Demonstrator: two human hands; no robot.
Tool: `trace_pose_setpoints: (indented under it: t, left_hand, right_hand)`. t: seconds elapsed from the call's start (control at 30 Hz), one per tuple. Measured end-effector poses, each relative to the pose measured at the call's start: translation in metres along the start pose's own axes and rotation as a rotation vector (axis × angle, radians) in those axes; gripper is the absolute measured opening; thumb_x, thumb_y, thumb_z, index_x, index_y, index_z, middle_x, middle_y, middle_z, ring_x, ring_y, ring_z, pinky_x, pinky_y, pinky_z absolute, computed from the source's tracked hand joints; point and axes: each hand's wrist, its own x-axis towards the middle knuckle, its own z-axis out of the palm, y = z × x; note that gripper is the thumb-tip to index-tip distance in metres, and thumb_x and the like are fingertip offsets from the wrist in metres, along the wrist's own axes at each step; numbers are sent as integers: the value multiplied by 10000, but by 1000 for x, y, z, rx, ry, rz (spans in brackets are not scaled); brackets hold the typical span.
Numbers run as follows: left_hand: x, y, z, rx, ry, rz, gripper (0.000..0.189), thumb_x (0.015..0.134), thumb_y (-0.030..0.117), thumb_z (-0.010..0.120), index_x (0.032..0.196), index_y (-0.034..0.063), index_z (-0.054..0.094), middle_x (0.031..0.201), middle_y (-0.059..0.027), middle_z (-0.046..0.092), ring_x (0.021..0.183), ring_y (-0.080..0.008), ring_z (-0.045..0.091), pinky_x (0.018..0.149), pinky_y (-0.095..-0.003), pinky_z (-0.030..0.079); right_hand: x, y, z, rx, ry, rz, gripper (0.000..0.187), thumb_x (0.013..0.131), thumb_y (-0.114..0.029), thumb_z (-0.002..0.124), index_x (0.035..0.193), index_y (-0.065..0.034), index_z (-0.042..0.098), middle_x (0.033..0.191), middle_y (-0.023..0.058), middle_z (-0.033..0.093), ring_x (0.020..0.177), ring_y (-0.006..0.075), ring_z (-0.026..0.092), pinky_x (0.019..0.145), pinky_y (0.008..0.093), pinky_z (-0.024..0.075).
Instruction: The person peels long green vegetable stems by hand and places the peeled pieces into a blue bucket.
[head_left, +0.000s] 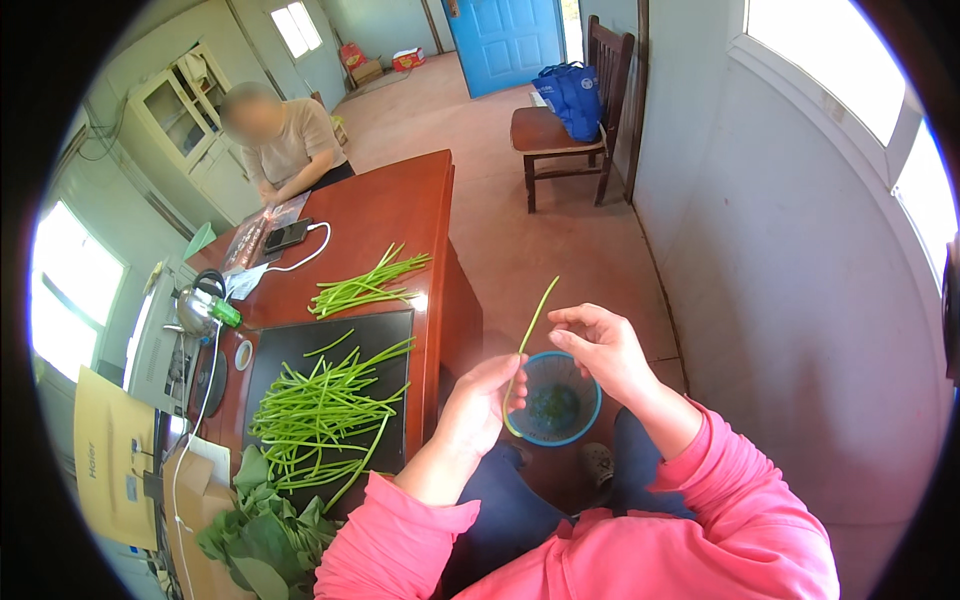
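My left hand (491, 390) holds a single long green stem (538, 311) between thumb and fingers; the stem stands upright and curves down past the palm. To its right my right hand (604, 349) is raised with thumb and index finger apart, and I see nothing between them. Below both hands, on the floor, is a basket with a blue rim (600, 405), green bits at its bottom. A large heap of green stems (322, 412) lies on the black mat (390, 326) to the left, and a smaller bunch of stems (367, 285) lies on the wood beyond it.
Broad leaves (262, 532) lie at the near left. The reddish desk (405, 202) also bears a phone (287, 236) with a white cable and a metal kettle (196, 309). Another person (289, 146) sits at the far side. A chair (540, 129) with a blue bag (574, 101) stands by the wall.
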Motion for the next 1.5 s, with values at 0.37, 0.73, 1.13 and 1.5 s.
trace_pose_setpoints:
  t: [0.37, 0.73, 1.13, 1.5]
  left_hand:
    - [0, -2, 3, 35, 0, -4, 228, 862, 221, 652, 991, 34, 639, 791, -3, 600, 721, -114, 549, 631, -243, 421]
    - [0, 0, -2, -54, 107, -19, 195, 886, 244, 616, 993, 82, 628, 824, 0, 599, 741, -130, 557, 652, -251, 430]
    - [0, 1, -4, -143, 11, -77, 194, 916, 230, 569, 1018, 66, 584, 777, -6, 556, 665, -119, 521, 607, -246, 416]
    - [0, 1, -3, -159, -23, -56, 197, 925, 218, 558, 1012, 44, 589, 769, -37, 594, 637, -128, 547, 593, -248, 432]
  right_hand:
    - [13, 12, 10, -128, 45, -74, 117, 815, -90, 645, 815, 26, 634, 740, 78, 619, 709, 134, 578, 650, 276, 461]
    - [-22, -8, -1, 112, -429, 26, 71, 807, -42, 591, 754, 3, 578, 694, 26, 533, 694, 108, 531, 634, 254, 431]
    - [-22, 14, -4, 90, -317, 139, 246, 920, -160, 504, 734, -6, 550, 670, 34, 515, 547, 93, 499, 501, 235, 403]
    - [-15, 51, 11, -483, -212, -203, 166, 833, -107, 593, 953, -6, 647, 926, 152, 644, 758, 310, 637, 719, 388, 503]
